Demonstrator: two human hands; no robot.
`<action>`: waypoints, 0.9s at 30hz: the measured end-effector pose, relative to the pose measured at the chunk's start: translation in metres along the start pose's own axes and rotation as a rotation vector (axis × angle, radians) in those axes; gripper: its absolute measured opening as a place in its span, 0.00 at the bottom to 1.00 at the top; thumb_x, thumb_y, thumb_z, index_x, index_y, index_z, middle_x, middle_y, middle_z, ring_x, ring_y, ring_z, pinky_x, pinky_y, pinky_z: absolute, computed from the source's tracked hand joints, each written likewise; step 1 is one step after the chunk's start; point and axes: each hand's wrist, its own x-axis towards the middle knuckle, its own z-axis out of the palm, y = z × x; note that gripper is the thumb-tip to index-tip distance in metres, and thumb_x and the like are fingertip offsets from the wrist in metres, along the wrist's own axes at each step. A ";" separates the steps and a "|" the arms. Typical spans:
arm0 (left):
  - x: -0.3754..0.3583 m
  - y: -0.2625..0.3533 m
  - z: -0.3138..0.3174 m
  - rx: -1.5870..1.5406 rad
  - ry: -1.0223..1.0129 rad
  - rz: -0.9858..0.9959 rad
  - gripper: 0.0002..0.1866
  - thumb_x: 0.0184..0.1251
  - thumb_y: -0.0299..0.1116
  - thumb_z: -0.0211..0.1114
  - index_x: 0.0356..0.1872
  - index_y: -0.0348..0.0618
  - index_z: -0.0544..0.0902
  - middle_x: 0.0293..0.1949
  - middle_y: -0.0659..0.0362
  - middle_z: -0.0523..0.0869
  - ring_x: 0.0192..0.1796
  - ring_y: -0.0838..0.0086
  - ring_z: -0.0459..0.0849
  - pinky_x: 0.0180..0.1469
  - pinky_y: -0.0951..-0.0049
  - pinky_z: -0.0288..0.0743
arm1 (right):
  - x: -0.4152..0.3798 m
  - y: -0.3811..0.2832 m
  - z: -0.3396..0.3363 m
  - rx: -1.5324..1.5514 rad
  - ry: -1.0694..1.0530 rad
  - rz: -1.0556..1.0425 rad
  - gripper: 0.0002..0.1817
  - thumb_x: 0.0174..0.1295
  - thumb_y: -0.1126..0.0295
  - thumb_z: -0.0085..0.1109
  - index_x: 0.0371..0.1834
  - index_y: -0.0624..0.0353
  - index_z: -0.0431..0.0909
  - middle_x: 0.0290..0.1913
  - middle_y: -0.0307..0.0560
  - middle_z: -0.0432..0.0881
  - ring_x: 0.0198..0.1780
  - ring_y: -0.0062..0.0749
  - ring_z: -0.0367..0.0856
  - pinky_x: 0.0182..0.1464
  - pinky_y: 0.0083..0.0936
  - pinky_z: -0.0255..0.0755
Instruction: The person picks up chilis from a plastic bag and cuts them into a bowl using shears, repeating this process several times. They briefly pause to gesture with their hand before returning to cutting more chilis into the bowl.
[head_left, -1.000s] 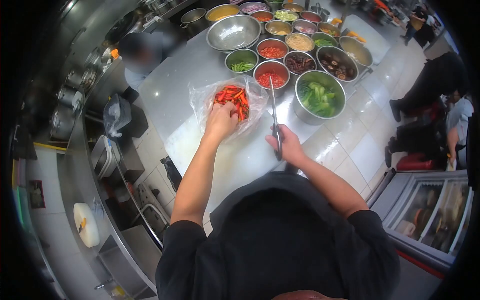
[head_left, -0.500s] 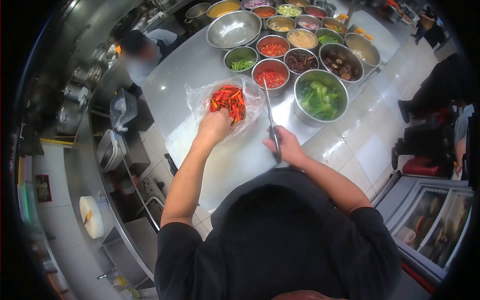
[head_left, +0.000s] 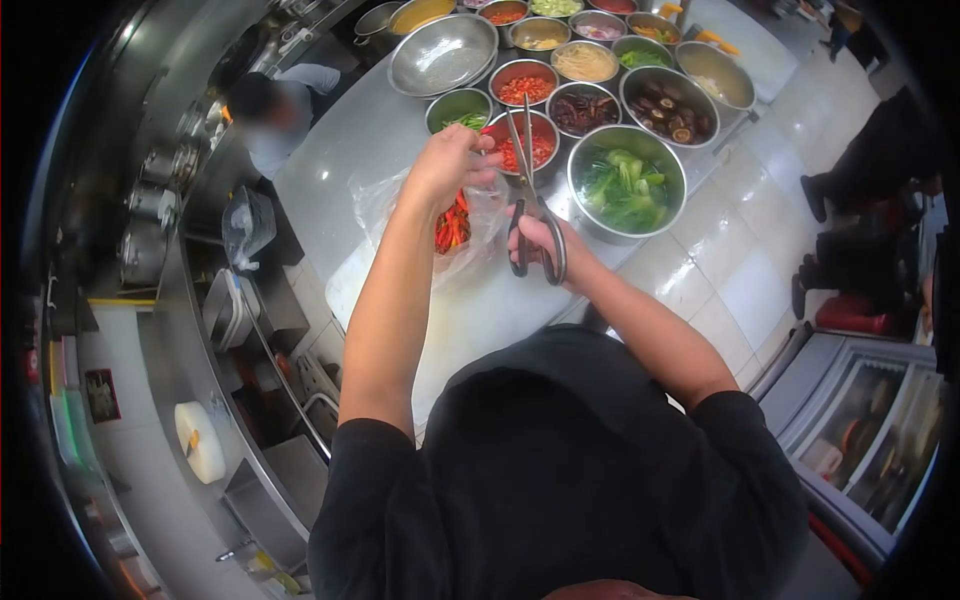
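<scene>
My right hand [head_left: 545,245] grips a pair of scissors [head_left: 526,185] by the black handles, with the blades apart and pointing away over a metal bowl of chopped red chilies [head_left: 540,150]. My left hand [head_left: 457,165] is closed in a pinch just left of the blades, a red chili [head_left: 487,130] showing at its fingertips. Below that hand, a clear plastic bag [head_left: 385,215] lies open on the table, holding whole red chilies [head_left: 453,225]. My left hand and forearm hide part of the bag.
Several metal bowls surround the work, including leafy greens in water [head_left: 625,190], mushrooms [head_left: 670,110], dried dark chilies [head_left: 583,110] and a wide metal basin [head_left: 443,55]. A white board [head_left: 450,320] lies nearest me. A person [head_left: 270,120] stands at the far left.
My left hand has come up out of the bag and moved toward the scissors with a chili. The scissors have opened and turned, raised closer to the chopped-chili bowl.
</scene>
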 end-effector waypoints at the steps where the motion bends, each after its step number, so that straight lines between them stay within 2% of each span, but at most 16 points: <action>1: 0.004 0.000 0.005 -0.035 -0.025 -0.047 0.15 0.72 0.31 0.48 0.52 0.31 0.72 0.50 0.46 0.80 0.50 0.60 0.83 0.47 0.62 0.80 | 0.004 0.002 -0.003 0.038 0.002 0.030 0.32 0.63 0.46 0.62 0.61 0.59 0.69 0.37 0.40 0.78 0.37 0.25 0.78 0.40 0.24 0.72; 2: 0.008 0.000 0.009 -0.068 -0.050 -0.095 0.15 0.70 0.30 0.47 0.52 0.30 0.71 0.50 0.46 0.80 0.50 0.59 0.83 0.48 0.61 0.81 | 0.009 0.006 -0.006 0.038 -0.010 0.049 0.35 0.63 0.41 0.59 0.61 0.58 0.69 0.37 0.41 0.78 0.37 0.26 0.78 0.40 0.26 0.72; 6: 0.031 -0.016 0.006 -0.170 -0.112 -0.226 0.15 0.66 0.29 0.49 0.49 0.29 0.71 0.48 0.46 0.80 0.47 0.58 0.83 0.49 0.61 0.81 | 0.017 0.015 -0.015 0.078 -0.032 0.078 0.35 0.63 0.40 0.58 0.60 0.59 0.69 0.37 0.40 0.79 0.37 0.26 0.79 0.41 0.25 0.72; 9: 0.036 -0.023 0.002 -0.172 -0.124 -0.241 0.16 0.63 0.29 0.50 0.49 0.29 0.71 0.48 0.47 0.80 0.46 0.59 0.83 0.50 0.61 0.82 | 0.017 0.017 -0.016 0.068 -0.034 0.079 0.34 0.64 0.39 0.56 0.59 0.59 0.69 0.36 0.40 0.79 0.35 0.25 0.79 0.39 0.26 0.73; 12: 0.037 -0.026 0.003 -0.170 -0.099 -0.246 0.15 0.65 0.28 0.50 0.49 0.29 0.70 0.47 0.47 0.80 0.46 0.59 0.83 0.51 0.61 0.82 | 0.019 0.023 -0.015 -0.113 0.026 0.067 0.30 0.64 0.43 0.59 0.53 0.59 0.72 0.32 0.39 0.79 0.30 0.23 0.78 0.33 0.24 0.72; 15: 0.036 -0.026 0.004 -0.152 -0.121 -0.245 0.15 0.67 0.29 0.49 0.50 0.28 0.70 0.47 0.47 0.80 0.47 0.59 0.83 0.53 0.61 0.82 | 0.016 0.026 -0.013 -0.034 0.050 0.050 0.24 0.63 0.49 0.64 0.46 0.60 0.74 0.28 0.38 0.78 0.25 0.21 0.77 0.27 0.21 0.71; 18: 0.036 -0.028 0.008 -0.128 -0.100 -0.236 0.14 0.69 0.29 0.49 0.50 0.28 0.70 0.46 0.47 0.80 0.47 0.59 0.83 0.53 0.61 0.81 | 0.011 0.012 -0.007 0.339 0.046 0.136 0.21 0.62 0.53 0.67 0.42 0.61 0.76 0.26 0.38 0.78 0.24 0.21 0.77 0.24 0.18 0.69; 21: 0.043 -0.031 0.008 -0.127 -0.085 -0.218 0.13 0.69 0.28 0.50 0.49 0.28 0.70 0.46 0.47 0.80 0.47 0.59 0.83 0.54 0.61 0.81 | 0.015 0.013 -0.017 -0.050 0.083 0.095 0.21 0.62 0.53 0.66 0.43 0.61 0.76 0.27 0.38 0.78 0.25 0.22 0.77 0.26 0.19 0.71; 22: 0.042 -0.030 0.009 -0.123 -0.089 -0.224 0.13 0.69 0.28 0.50 0.48 0.29 0.71 0.45 0.47 0.80 0.47 0.59 0.83 0.54 0.61 0.81 | 0.015 0.014 -0.019 -0.035 0.085 0.110 0.21 0.62 0.54 0.66 0.43 0.61 0.76 0.28 0.39 0.79 0.26 0.23 0.78 0.28 0.21 0.73; 25: 0.043 -0.027 0.010 -0.111 -0.102 -0.236 0.10 0.69 0.27 0.50 0.45 0.31 0.72 0.43 0.48 0.80 0.45 0.60 0.83 0.52 0.61 0.82 | 0.016 0.019 -0.020 0.260 0.021 0.141 0.21 0.62 0.53 0.65 0.43 0.62 0.75 0.29 0.41 0.79 0.26 0.25 0.78 0.30 0.23 0.74; 27: 0.043 -0.028 0.010 -0.106 -0.109 -0.242 0.08 0.69 0.27 0.49 0.42 0.33 0.73 0.40 0.50 0.80 0.41 0.62 0.83 0.49 0.63 0.83 | 0.017 0.018 -0.024 0.085 0.025 0.108 0.22 0.62 0.52 0.64 0.43 0.61 0.75 0.29 0.41 0.79 0.26 0.25 0.79 0.30 0.24 0.73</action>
